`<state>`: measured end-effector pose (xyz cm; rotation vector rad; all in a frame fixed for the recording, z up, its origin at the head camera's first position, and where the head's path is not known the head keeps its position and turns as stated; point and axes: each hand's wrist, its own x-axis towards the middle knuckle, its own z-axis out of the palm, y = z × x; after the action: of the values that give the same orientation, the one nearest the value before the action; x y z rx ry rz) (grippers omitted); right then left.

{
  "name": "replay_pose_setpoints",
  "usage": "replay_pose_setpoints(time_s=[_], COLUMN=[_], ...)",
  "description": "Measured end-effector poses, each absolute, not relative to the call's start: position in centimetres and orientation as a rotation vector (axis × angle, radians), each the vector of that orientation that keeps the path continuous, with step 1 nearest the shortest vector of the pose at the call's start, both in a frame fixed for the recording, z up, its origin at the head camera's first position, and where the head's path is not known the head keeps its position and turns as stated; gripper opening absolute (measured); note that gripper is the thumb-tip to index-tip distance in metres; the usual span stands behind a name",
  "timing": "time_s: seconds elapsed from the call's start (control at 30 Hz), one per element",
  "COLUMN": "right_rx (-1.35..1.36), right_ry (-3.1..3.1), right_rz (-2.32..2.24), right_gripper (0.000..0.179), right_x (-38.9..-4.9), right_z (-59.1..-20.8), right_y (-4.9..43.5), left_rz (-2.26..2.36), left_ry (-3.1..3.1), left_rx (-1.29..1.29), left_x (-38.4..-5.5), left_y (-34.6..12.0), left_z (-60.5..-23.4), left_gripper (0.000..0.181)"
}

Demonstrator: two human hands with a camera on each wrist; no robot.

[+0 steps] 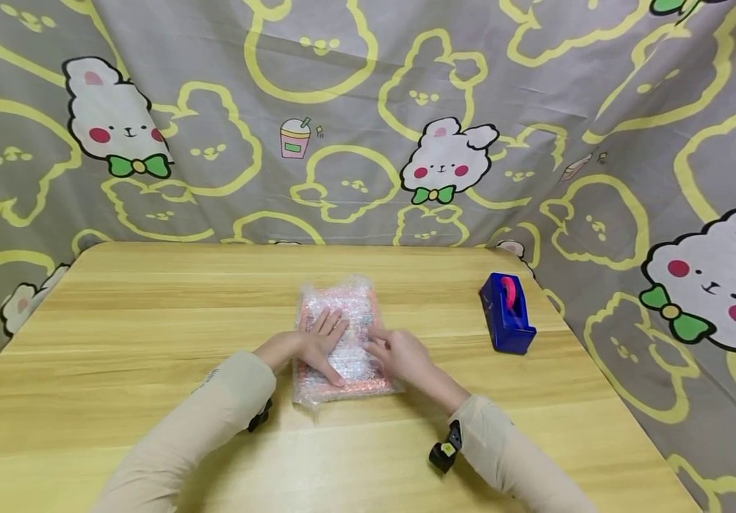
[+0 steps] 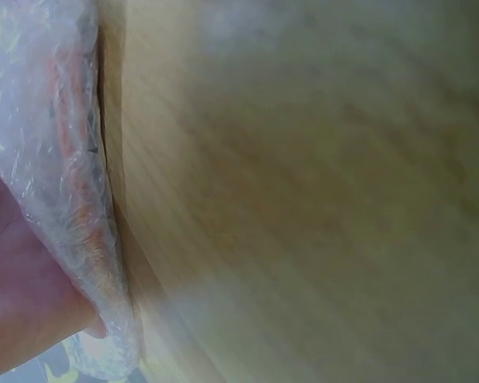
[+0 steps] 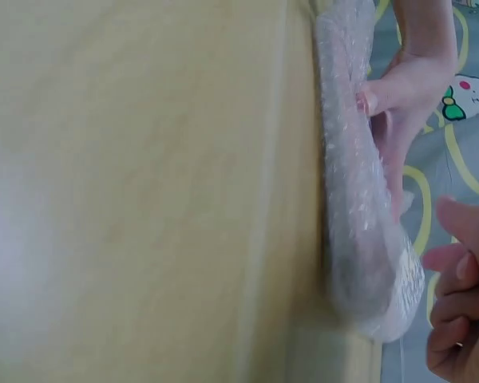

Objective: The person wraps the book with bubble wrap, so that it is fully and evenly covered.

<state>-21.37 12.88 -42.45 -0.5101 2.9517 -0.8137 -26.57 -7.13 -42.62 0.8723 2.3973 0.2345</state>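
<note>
A flat rectangular package [image 1: 356, 303] wrapped in clear bubble wrap lies on the wooden table, with orange-red edges showing through. My left hand [image 1: 318, 347] is spread over its left and middle part, pressing down with straight fingers. At the package's right side is my right hand [image 1: 404, 354], its fingertips overlapping the wrap in the head view. The right wrist view shows several curled fingers [image 3: 455, 307] close to the end of the bubble-wrapped package [image 3: 355, 199], and nothing shows between them. In the left wrist view, the left hand [image 2: 32, 291] lies against the wrap.
To the right on the table stands a blue tape dispenser [image 1: 507, 320] holding a pink roll [image 1: 509, 292]. A grey curtain [image 1: 348, 78] with cartoon animals hangs behind and along the sides. The wooden table [image 1: 149, 306] extends on both sides of the package.
</note>
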Motion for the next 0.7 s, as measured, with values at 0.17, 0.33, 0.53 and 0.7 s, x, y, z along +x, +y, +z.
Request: replay_pose_setpoints(time_s=[0.17,0.33,0.53,0.7], right_rx=[-0.519,-0.445,-0.442,-0.485], right_ry=[3.076,3.076,3.154,3.160], right_rz=[-0.659,-0.510,-0.533,-0.452], right_gripper=[0.031,0.023,0.038,0.033], right_x=[-22.4,-22.8,-22.6,-21.9], right_z=[-42.2,-43.0,-43.9,-44.1], right_y=[11.3,10.3,10.0,10.4], left_rz=[0.197,0.216,0.194,0.201], left_ry=[2.420,2.399,2.416,2.410], left_rx=[0.882,0.896,0.899,0.896], left_x=[-26.7,-26.6,-26.6,-26.6], left_y=[-7.3,-7.2,-7.2,-7.3], left_z=[-42.6,-42.5,-42.6,-42.7], left_gripper=[0.122,0.120,0.120,0.122])
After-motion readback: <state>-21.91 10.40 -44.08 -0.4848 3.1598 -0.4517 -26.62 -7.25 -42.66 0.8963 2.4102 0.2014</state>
